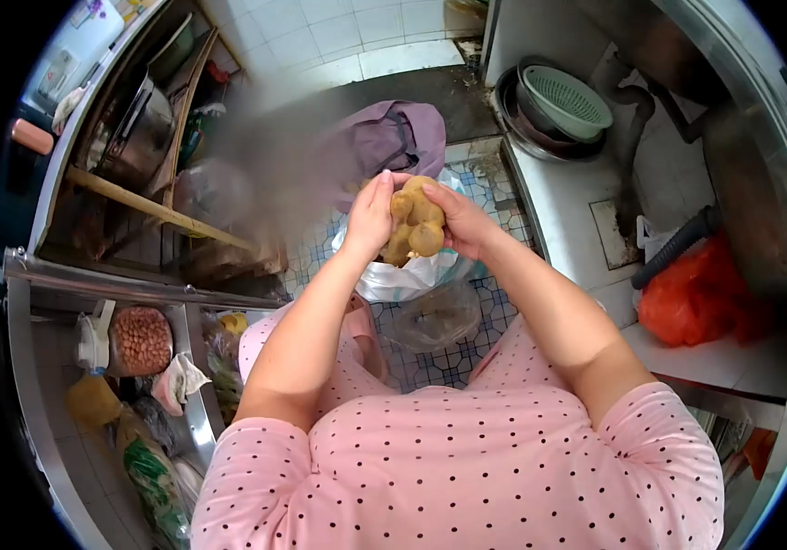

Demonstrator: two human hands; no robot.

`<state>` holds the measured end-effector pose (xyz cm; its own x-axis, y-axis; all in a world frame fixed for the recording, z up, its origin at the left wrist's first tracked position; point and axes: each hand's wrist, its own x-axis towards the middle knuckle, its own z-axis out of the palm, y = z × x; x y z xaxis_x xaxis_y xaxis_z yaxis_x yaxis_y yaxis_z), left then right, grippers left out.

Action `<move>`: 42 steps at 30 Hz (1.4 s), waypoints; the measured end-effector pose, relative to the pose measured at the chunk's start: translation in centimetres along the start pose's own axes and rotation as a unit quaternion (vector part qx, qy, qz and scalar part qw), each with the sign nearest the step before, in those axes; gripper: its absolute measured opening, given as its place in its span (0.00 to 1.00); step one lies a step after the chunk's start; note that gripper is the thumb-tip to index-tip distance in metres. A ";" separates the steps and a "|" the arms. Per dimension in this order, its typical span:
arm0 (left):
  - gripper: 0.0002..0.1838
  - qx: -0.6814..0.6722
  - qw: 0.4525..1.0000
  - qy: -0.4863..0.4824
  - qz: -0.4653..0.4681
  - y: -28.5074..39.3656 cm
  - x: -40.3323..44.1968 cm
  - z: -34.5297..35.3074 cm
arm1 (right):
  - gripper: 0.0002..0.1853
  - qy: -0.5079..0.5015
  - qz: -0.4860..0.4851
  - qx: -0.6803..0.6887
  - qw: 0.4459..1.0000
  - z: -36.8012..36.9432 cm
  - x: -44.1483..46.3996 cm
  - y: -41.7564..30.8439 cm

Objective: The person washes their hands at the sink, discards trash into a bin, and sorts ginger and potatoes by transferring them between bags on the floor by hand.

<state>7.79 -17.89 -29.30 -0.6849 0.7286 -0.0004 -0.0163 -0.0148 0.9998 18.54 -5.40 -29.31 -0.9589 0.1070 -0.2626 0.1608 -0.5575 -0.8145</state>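
Observation:
My left hand (372, 218) and my right hand (464, 220) are cupped around a cluster of brown potatoes (419, 203), one hand on each side. Several rounded lumps show between the fingers. Directly below is an open white plastic bag (398, 282) on the floor, its mouth under my hands. Whether the lowest potatoes rest inside the bag I cannot tell. A purple cloth bag (379, 137) lies just beyond my fingers. Closer to my knees sits a clear plastic bag (434, 318).
On the left, shelves hold a metal pot (144, 133) and a jar of reddish nuts (141, 341). To the right, a green colander (566, 103) sits in stacked basins. An orange-red plastic bag (700, 293) lies beside a grey hose (677, 246). A grey blur covers part of the left middle.

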 end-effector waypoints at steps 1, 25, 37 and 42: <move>0.24 -0.040 0.999 0.011 -0.031 0.0 -0.1 0.3 | 0.22 0.005 0.021 0.030 0.999 -0.2 0.4 0.3; 0.15 -0.186 0.967 0.058 -0.166 -1.5 -1.3 1.8 | 0.23 0.147 -0.070 0.142 0.976 0.3 2.1 2.0; 0.20 0.137 0.893 -0.106 -0.414 -15.6 -11.4 3.6 | 0.24 0.099 -0.006 -0.011 0.995 -2.2 -4.7 2.1; 0.25 0.129 0.959 -0.027 -0.252 -13.9 -11.1 2.1 | 0.24 0.091 -0.016 -0.025 0.995 -3.5 -5.8 3.2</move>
<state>17.14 -24.39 -43.16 -0.5978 0.6332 -0.4916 -0.1503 0.5138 0.8446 25.43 -4.94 -32.16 -0.9061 0.2749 -0.3217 0.1466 -0.5093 -0.8480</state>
